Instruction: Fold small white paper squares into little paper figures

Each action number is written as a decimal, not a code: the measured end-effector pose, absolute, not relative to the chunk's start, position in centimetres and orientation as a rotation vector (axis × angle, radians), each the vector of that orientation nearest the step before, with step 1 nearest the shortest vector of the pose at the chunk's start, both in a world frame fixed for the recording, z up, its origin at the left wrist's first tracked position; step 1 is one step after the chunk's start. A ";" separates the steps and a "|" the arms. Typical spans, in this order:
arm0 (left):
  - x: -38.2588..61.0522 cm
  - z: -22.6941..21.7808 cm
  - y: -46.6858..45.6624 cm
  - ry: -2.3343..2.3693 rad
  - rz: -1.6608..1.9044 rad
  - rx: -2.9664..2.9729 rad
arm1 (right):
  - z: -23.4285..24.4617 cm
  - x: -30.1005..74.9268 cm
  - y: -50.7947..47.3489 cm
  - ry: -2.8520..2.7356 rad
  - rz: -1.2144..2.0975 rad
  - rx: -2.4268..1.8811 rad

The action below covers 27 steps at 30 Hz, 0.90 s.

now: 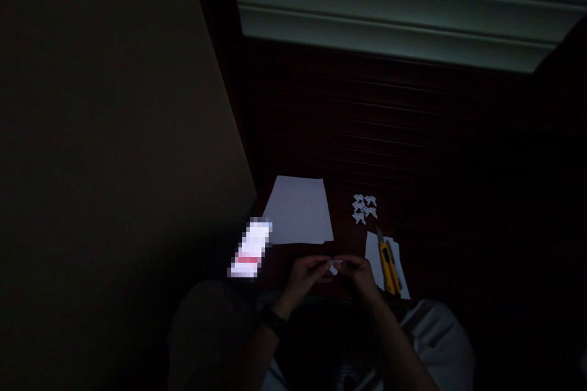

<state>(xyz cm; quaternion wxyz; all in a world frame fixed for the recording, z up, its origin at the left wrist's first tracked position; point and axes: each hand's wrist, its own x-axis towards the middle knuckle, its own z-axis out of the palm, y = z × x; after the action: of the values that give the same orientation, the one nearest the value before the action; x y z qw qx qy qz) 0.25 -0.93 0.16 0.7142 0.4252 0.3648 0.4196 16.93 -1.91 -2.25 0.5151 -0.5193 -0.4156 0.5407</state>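
Note:
Between my two hands is a small folded piece of white paper (334,268), pinched from both sides near the table's front edge. My left hand (308,272), with a dark band on its wrist, is closed on its left side. From the right, my right hand (358,272) grips it with thumb and fingers. Several small folded paper figures (364,208) lie grouped on the dark table beyond my right hand. A stack of white paper sheets (300,211) lies beyond my left hand. Dim light hides the fine folds.
A yellow utility knife (388,266), blade showing, lies on a smaller white sheet (373,256) at the right, with a thin pen-like item (397,269) beside it. A lit phone (251,249), blurred out, is at the left. A wall (114,104) rises on the left.

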 end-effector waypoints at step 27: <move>-0.9 -1.1 0.2 0.812 0.723 1.232 | -1.9 18.2 -1.9 -1.230 1.412 -1.150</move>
<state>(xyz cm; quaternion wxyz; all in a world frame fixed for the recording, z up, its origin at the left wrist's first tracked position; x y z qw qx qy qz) -0.88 0.24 -1.10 0.6810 0.5490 0.3617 0.3224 18.24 -1.87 -1.93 0.4546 -0.4661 -0.4986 0.5722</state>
